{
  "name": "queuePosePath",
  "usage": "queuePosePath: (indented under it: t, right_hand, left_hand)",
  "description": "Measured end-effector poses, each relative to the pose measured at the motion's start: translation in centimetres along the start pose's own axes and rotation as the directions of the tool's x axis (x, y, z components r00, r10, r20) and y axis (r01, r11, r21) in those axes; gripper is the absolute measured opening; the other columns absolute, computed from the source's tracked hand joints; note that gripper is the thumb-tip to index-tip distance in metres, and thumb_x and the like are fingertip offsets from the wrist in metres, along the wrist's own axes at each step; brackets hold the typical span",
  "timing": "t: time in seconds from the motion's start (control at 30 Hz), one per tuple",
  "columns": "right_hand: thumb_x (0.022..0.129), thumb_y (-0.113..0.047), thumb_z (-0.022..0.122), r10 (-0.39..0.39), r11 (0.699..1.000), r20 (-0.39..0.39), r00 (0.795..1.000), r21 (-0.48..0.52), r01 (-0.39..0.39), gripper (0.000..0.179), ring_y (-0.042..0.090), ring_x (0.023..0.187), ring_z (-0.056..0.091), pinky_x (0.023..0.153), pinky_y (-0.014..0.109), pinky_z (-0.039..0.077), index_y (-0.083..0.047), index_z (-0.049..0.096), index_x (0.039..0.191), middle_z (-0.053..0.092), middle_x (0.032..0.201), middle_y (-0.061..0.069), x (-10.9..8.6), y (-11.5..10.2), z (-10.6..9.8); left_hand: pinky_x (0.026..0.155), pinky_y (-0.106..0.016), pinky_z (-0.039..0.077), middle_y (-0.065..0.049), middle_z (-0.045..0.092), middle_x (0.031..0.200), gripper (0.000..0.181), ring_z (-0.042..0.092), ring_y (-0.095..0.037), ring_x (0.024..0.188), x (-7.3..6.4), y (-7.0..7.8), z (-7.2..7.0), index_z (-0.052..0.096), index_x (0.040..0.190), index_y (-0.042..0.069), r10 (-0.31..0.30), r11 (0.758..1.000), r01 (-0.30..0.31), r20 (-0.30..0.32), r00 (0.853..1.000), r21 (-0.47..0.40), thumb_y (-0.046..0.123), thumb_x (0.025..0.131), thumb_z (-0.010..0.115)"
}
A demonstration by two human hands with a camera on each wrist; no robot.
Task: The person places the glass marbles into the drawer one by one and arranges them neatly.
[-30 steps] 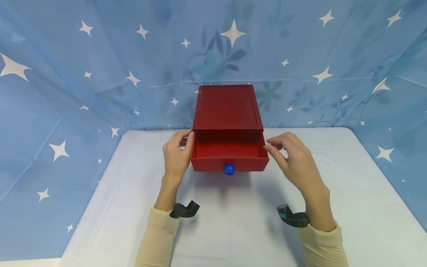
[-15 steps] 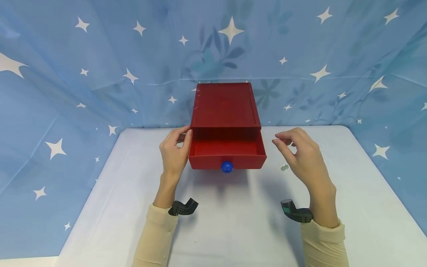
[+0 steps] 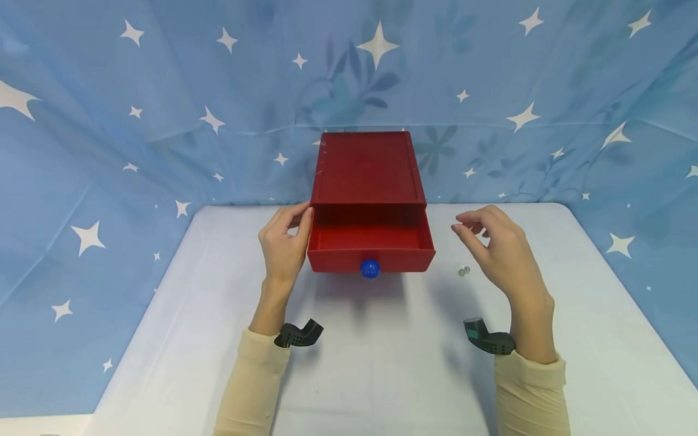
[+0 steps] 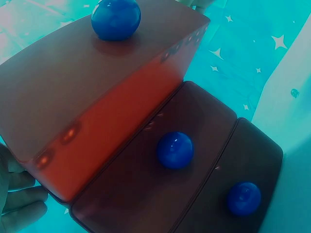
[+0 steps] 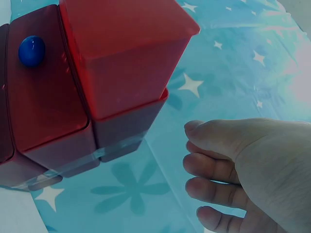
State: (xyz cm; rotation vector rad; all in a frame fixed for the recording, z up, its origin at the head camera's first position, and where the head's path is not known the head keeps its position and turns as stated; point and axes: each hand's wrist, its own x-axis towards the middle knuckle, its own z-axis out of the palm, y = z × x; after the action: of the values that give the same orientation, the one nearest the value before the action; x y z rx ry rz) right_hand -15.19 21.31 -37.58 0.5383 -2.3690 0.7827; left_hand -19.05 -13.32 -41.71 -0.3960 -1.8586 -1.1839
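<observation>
A red drawer cabinet [image 3: 371, 166] stands at the back of the table, its top drawer [image 3: 371, 261] pulled out and showing a bare inside. A blue round knob [image 3: 370, 269] sits on that drawer's front. My left hand [image 3: 285, 245] touches the cabinet's left side near the front edge, and its fingertips [image 4: 26, 208] lie beside the red wall in the left wrist view. My right hand [image 3: 500, 251] hovers to the right of the cabinet, apart from it. Its fingers are loosely bent and hold nothing, as the right wrist view confirms.
Two small clear glassy pieces [image 3: 463, 270] lie on the white table [image 3: 371, 363] below the right hand. Two lower drawers with blue knobs [image 4: 175, 150] are closed. A blue star-patterned cloth [image 3: 245, 91] hangs behind the table.
My right hand has moved away from the drawer's right side, outward to the right, bringing the small glassy pieces into sight. The left hand stays against the cabinet.
</observation>
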Motion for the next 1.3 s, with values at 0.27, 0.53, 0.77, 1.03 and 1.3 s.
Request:
queuePosePath:
  t: [0.27, 0.53, 0.77, 1.03, 1.3]
  right_hand:
    - [0.092, -0.008, 0.070, 0.082, 0.997, 0.097, 0.992, -0.016, -0.081, 0.021, 0.018, 0.085, 0.057, 0.075, 0.022, 0.043, -0.002, 0.069, 0.112, 0.067, 0.096, 0.010, -0.1, 1.3, 0.1]
    - [0.093, -0.010, 0.069, 0.116, 0.993, 0.158, 0.981, -0.011, -0.116, 0.021, 0.012, 0.083, 0.054, 0.073, 0.030, 0.047, -0.002, 0.069, 0.113, 0.066, 0.095, 0.009, -0.3, 3.2, 1.0]
    - [0.095, -0.013, 0.068, 0.158, 0.987, 0.216, 0.963, -0.009, -0.160, 0.022, 0.020, 0.089, 0.059, 0.075, 0.035, 0.047, -0.002, 0.068, 0.114, 0.067, 0.099, 0.011, -0.5, 4.4, 1.3]
    - [0.096, -0.018, 0.066, 0.260, 0.964, 0.328, 0.908, -0.028, -0.266, 0.027, 0.028, 0.097, 0.059, 0.080, 0.041, 0.048, -0.002, 0.066, 0.117, 0.067, 0.108, 0.014, -0.6, 5.4, 1.3]
    - [0.096, -0.017, 0.065, 0.297, 0.949, 0.399, 0.867, -0.020, -0.316, 0.026, 0.029, 0.100, 0.058, 0.081, 0.041, 0.048, -0.002, 0.067, 0.117, 0.066, 0.112, 0.015, -1.2, 6.9, 2.0]
  left_hand:
    - [0.081, -0.013, 0.056, -0.012, 0.076, 0.096, 0.019, 0.072, -0.022, 0.079, 0.0, -0.1, 0.1, 0.077, 0.107, 0.003, -0.012, 1.000, 0.012, 0.006, 1.000, -0.014, 0.015, 0.095, 0.069]
    - [0.080, -0.013, 0.056, -0.012, 0.076, 0.096, 0.018, 0.072, -0.022, 0.079, 0.1, -0.2, 0.0, 0.077, 0.107, 0.004, -0.015, 1.000, 0.016, 0.015, 1.000, -0.018, 0.013, 0.094, 0.069]
    - [0.081, -0.012, 0.056, -0.012, 0.076, 0.096, 0.018, 0.072, -0.022, 0.079, 0.0, 0.0, 0.0, 0.077, 0.107, 0.003, -0.021, 1.000, 0.021, 0.019, 1.000, -0.017, 0.013, 0.094, 0.069]
    - [0.081, -0.013, 0.056, -0.012, 0.076, 0.095, 0.018, 0.072, -0.022, 0.078, 0.1, 0.1, 0.0, 0.077, 0.107, 0.003, -0.018, 1.000, 0.018, 0.018, 1.000, -0.006, 0.013, 0.094, 0.069]
    - [0.080, -0.011, 0.055, -0.014, 0.075, 0.094, 0.018, 0.072, -0.024, 0.077, 0.1, 0.2, 0.0, 0.076, 0.106, 0.001, -0.002, 1.000, 0.003, 0.015, 1.000, -0.002, 0.012, 0.094, 0.069]
